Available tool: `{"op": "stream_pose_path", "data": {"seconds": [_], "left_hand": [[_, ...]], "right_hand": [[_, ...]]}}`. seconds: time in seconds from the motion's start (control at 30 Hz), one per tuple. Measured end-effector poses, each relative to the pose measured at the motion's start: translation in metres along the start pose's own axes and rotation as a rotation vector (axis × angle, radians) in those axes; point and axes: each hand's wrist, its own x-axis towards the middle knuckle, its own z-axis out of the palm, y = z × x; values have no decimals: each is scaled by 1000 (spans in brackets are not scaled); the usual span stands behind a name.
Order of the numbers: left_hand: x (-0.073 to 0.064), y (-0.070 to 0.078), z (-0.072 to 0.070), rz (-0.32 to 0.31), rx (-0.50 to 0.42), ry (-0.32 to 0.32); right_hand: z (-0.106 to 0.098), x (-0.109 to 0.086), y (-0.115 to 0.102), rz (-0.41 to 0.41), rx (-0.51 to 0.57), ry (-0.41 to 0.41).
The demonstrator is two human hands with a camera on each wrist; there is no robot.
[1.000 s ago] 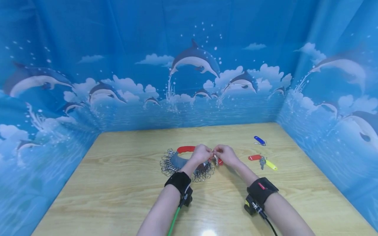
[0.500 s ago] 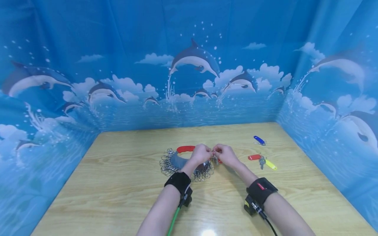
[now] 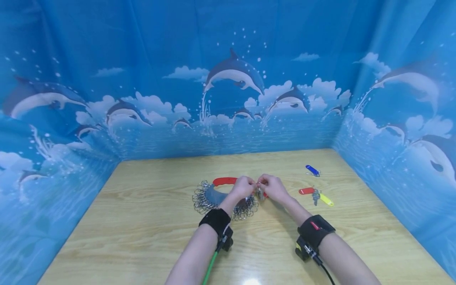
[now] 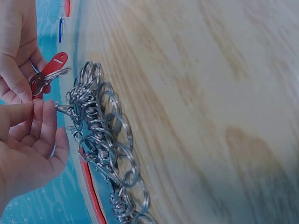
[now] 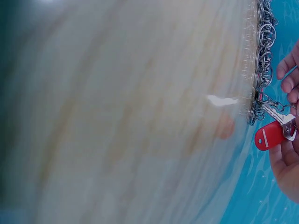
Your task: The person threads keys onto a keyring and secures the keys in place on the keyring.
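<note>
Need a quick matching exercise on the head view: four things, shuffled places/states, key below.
1. blue tag
2. curved handle
3. right hand
4. yellow tag

A. pinching, close to the left hand
B. rightmost tag on the table
C. farthest back of the tags
D. red

Pairs: 1-C, 2-D, 3-A, 4-B

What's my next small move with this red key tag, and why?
Probably work the key and red tag onto the small ring on the clasp. Your left hand seems to pinch at that ring, beside the metal rings, while your right hand holds the tag and key close by. Fingers hide whether they're already threaded.
</note>
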Motion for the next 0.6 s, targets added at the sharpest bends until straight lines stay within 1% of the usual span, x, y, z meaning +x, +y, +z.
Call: {"op": "stream_pose_path", "data": {"seconds": [0.13, 0.27, 0.37, 0.43, 0.6], "left_hand": [[-2, 3, 0, -27, -24, 11], [-3, 4, 0, -63, -95, 17], [-3, 4, 0, -79, -136, 22], [-2, 3, 0, -70, -107, 6], [-1, -3, 3, 15, -7, -34]], "right_hand": [[0, -1, 2, -51, -16, -11], [-1, -1, 4, -91, -48, -22], [-2, -1, 3, -75, -32, -33], [-1, 0, 3, -47, -9, -29], [-1, 1, 7, 44, 57, 1]]}}
